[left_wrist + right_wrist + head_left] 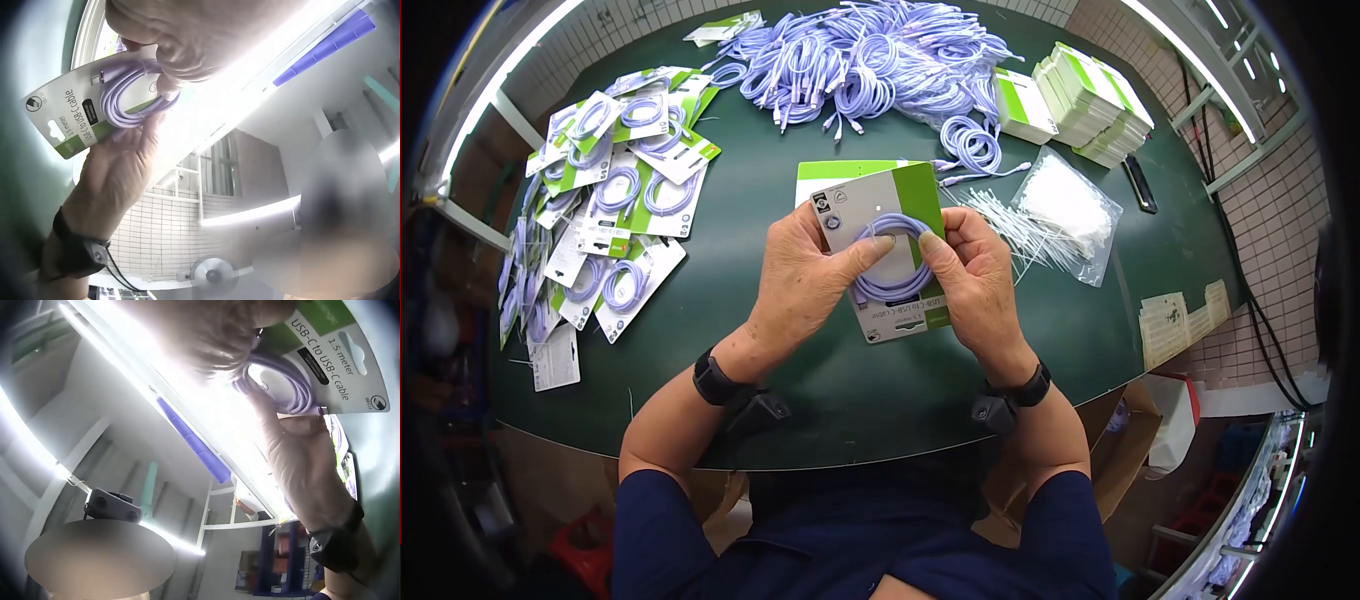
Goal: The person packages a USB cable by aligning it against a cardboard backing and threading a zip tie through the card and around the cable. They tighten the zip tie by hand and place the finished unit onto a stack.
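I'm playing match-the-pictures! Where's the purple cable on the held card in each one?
Head: the purple cable is near the middle.
Left wrist: the purple cable is toward the upper left.
Right wrist: the purple cable is toward the upper right.
Shared landmark: the green-and-white card behind it.
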Demonstrator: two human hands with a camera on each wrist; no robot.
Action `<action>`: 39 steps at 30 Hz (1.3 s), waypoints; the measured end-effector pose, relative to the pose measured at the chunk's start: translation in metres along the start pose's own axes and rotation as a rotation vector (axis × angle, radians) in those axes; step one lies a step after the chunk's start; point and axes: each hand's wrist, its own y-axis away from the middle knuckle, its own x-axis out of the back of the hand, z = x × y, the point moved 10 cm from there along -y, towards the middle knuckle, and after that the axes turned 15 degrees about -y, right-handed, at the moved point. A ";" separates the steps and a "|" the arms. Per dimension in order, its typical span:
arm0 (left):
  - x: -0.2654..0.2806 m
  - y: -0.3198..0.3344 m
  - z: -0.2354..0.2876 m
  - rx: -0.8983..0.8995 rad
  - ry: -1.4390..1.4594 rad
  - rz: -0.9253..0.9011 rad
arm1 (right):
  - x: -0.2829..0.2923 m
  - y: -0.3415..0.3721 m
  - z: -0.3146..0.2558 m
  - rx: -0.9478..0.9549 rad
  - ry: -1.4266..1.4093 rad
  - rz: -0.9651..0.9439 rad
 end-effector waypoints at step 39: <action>0.055 -0.015 0.013 -0.008 0.047 0.127 | 0.121 -0.031 -0.030 -0.002 1.091 0.136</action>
